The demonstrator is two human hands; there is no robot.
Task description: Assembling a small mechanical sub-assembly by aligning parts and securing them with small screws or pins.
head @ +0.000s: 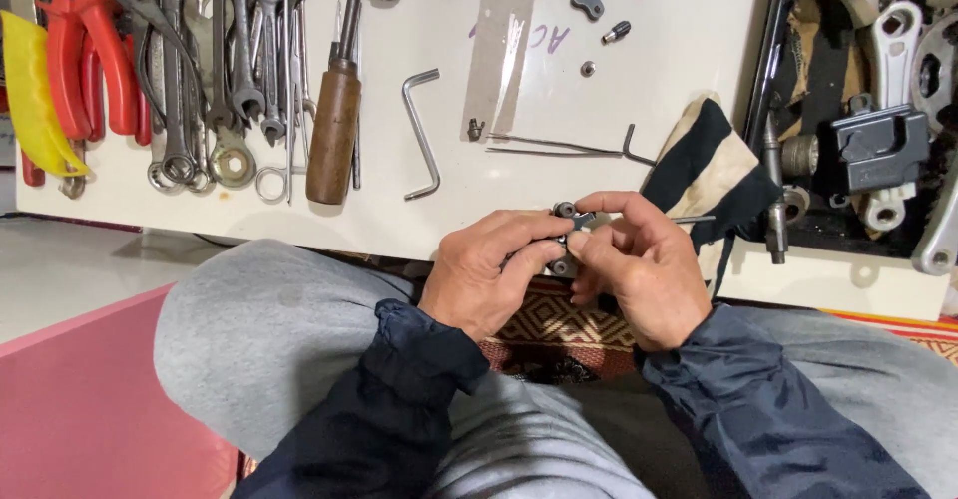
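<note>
1. A small dark metal part (569, 222) sits between the two hands, pinched from both sides just above the person's lap, at the near edge of the white bench (679, 50).
2. The left hand (489, 271) is closed on the part's left side, its fingers curled over and hiding the part's lower portion.
3. The right hand (644, 264) is closed on the part's right side, thumb and forefinger tips meeting on it; the two hands touch each other around it.
4. Only the top of the part shows, a rounded dark end above the fingertips; its full shape cannot be told.
5. Just beyond the right hand a black-and-cream striped cloth (704, 160) lies on the bench.
6. Farther back lie a bent hex key (421, 135), a wooden-handled tool (333, 130), a row of spanners (230, 60) and red-handled pliers (95, 60), all well apart from the hands.
7. To the right, a dark tray (773, 50) holds metal parts.
</note>
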